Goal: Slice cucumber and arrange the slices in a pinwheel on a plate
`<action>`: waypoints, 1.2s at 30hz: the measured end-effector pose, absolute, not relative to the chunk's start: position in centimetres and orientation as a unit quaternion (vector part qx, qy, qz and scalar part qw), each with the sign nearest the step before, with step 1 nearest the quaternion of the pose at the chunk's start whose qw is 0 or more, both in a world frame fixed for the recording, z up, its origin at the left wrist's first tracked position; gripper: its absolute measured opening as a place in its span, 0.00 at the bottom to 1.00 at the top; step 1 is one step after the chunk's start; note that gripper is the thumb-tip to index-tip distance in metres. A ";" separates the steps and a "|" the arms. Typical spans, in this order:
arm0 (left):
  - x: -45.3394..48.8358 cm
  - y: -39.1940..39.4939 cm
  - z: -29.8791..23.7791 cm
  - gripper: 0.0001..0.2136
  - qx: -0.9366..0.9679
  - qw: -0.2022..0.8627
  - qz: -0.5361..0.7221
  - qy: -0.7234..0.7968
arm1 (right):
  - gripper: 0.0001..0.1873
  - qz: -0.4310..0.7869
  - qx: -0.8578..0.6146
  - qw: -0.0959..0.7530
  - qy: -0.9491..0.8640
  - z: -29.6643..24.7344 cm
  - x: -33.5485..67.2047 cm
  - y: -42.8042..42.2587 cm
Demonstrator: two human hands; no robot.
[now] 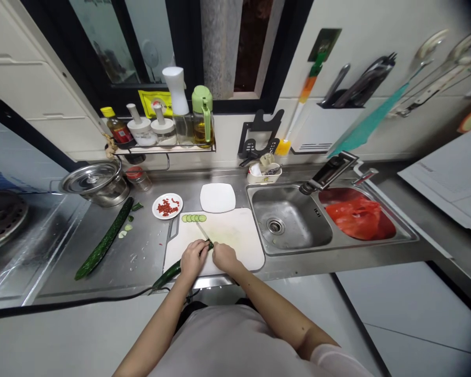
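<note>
Holding a glossy dark-green cucumber (170, 273), left hand (193, 259) curled over it, right hand (225, 258) clenched round knife (202, 230)

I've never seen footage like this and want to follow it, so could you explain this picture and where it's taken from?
There's no machine, just one person's bare hands. A camera worn on the head looks forward and down, so the forearms enter from below. The left hand holds a dark green, bumpy cucumber at a white rectangular cutting board. The right hand grips a narrow-bladed knife, its handle hidden. Round, pale green slices lie in a row on the board. Nearby on the shiny steel counter are a round white plate of small red pieces, a white rounded-square dish and another long green cucumber.
</note>
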State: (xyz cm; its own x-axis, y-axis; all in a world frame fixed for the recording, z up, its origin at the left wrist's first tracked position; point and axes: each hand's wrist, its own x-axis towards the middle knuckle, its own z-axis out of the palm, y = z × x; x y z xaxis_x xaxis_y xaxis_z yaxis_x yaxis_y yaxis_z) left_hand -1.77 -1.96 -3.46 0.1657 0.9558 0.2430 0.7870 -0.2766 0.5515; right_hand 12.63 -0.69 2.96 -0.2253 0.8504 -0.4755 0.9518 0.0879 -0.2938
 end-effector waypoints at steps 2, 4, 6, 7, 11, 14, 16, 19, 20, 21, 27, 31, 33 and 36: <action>-1.8 -2.0 -3.4 0.10 0.747 0.152 0.279 0.584 | 0.17 -0.273 0.616 0.088 0.734 3.0 12.7 -1.0; -1.8 -2.0 -3.3 0.10 0.746 0.155 0.276 0.586 | 0.16 -0.269 0.615 0.092 0.735 3.0 12.9 -1.4; -1.8 -2.0 -3.2 0.10 0.745 0.159 0.272 0.588 | 0.16 -0.268 0.616 0.099 0.734 2.9 13.2 -2.0; -1.7 -2.0 -3.1 0.10 0.744 0.161 0.271 0.589 | 0.16 -0.268 0.617 0.104 0.732 2.8 13.4 -2.4; -1.7 -2.0 -3.0 0.11 0.740 0.166 0.265 0.596 | 0.15 -0.263 0.624 0.111 0.727 2.2 14.4 -4.0; -1.7 -2.0 -2.9 0.11 0.740 0.170 0.262 0.596 | 0.15 -0.254 0.630 0.120 0.724 2.0 15.0 -4.9; -1.7 -2.0 -2.8 0.11 0.739 0.174 0.260 0.597 | 0.15 -0.253 0.631 0.126 0.723 2.1 15.2 -5.2; -1.7 -1.9 -2.8 0.11 0.738 0.179 0.255 0.599 | 0.15 -0.259 0.629 0.128 0.721 2.4 15.5 -5.3; -1.7 -1.9 -2.9 0.11 0.738 0.180 0.253 0.599 | 0.15 -0.262 0.629 0.129 0.720 2.6 15.5 -5.3; -1.7 -1.9 -2.9 0.11 0.738 0.181 0.251 0.600 | 0.16 -0.266 0.628 0.131 0.720 2.7 15.6 -5.2; -1.8 -1.9 -2.6 0.11 0.733 0.188 0.243 0.607 | 0.17 -0.273 0.627 0.142 0.716 3.3 16.2 -5.5; -1.8 -1.7 -2.1 0.11 0.733 0.186 0.228 0.613 | 0.16 -0.279 0.622 0.137 0.718 3.5 16.8 -5.5; -1.8 -1.7 -1.9 0.11 0.734 0.185 0.220 0.615 | 0.16 -0.278 0.620 0.133 0.722 3.7 17.2 -5.3; -1.8 -1.8 -1.7 0.12 0.734 0.179 0.212 0.620 | 0.16 -0.260 0.626 0.136 0.722 4.0 17.7 -5.0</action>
